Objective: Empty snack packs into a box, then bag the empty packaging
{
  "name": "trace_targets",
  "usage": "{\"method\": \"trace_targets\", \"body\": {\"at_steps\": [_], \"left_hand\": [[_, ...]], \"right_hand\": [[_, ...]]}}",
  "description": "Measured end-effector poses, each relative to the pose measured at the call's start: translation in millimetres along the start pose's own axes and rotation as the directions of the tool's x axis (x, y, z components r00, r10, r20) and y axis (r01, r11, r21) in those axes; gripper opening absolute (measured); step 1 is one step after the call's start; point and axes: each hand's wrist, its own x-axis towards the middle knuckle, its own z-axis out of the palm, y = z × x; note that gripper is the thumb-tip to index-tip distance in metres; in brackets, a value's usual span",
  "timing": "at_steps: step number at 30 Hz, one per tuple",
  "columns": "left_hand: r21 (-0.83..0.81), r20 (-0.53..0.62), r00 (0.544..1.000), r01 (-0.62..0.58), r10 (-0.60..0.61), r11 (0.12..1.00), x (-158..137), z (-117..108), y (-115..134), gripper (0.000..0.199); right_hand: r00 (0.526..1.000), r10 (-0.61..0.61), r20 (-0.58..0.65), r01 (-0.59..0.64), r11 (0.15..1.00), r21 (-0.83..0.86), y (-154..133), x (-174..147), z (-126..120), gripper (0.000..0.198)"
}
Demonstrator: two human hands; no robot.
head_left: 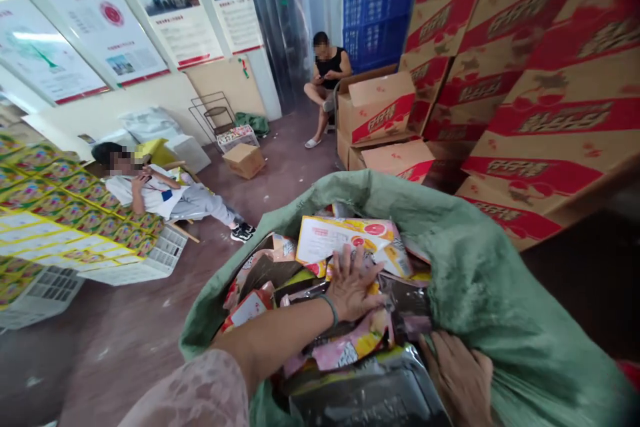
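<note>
Off to my left, stacks of bright printed cartons (60,213) rest on white plastic crates (150,260), and a person in a white shirt (150,190) leans back beside them; farther in, another person in a black top (327,80) sits near open red-and-tan boxes (380,113). Now to my own work — my left hand (353,287) is spread wide and flat, palm down, pressing on the heap of packets (345,347) inside the big green sack (475,293), fingers splayed over the edge of a yellow-and-white packet (345,237) that lies on top near the far side. Nothing is pinched in it; it bears down. I reckon the thing here is to keep that palm broad and push straight down, not sideways, so the slippery glossy bags settle rather than slide out over the rim. My right hand (463,380) sits low at the near edge, curled against the sack's cloth beside a dark shiny packet (370,393) — whether it grips the fabric or only rests on it I cannot tell, since the fingertips are hidden. Holding the rim firm there would, I judge, steady the mouth while the other hand packs. To the right, a wall of red cartons (540,80) leans close over the sack.
</note>
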Motion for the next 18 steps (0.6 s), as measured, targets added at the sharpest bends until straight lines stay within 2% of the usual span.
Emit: {"method": "trace_targets", "body": {"at_steps": [6, 9, 12, 15, 18], "left_hand": [[0.087, -0.054, 0.999, 0.0, 0.005, 0.996, 24, 73, 0, 0.097], [0.115, -0.068, 0.997, -0.022, 0.03, 0.993, 27, 113, 3, 0.098], [0.134, -0.012, 0.999, -0.048, 0.05, 0.99, 17, 147, 5, 0.098], [0.144, 0.049, 0.997, -0.069, 0.063, 0.987, 7, 169, 7, 0.098], [0.195, 0.074, 0.997, -0.053, 0.039, 0.979, 8, 170, 11, 0.097]], "right_hand": [[0.997, -0.053, 0.051, 0.052, 0.998, 0.026, 34, -14, 53, 0.032], [0.994, -0.003, 0.112, 0.003, 1.0, 0.006, 49, -34, 78, 0.027], [0.986, 0.031, 0.162, -0.033, 0.999, 0.012, 60, -65, 105, 0.016], [0.978, -0.007, 0.209, -0.002, 0.999, 0.045, 71, -95, 136, 0.016], [0.985, -0.037, 0.171, 0.024, 0.997, 0.077, 79, -103, 153, 0.022]]}}
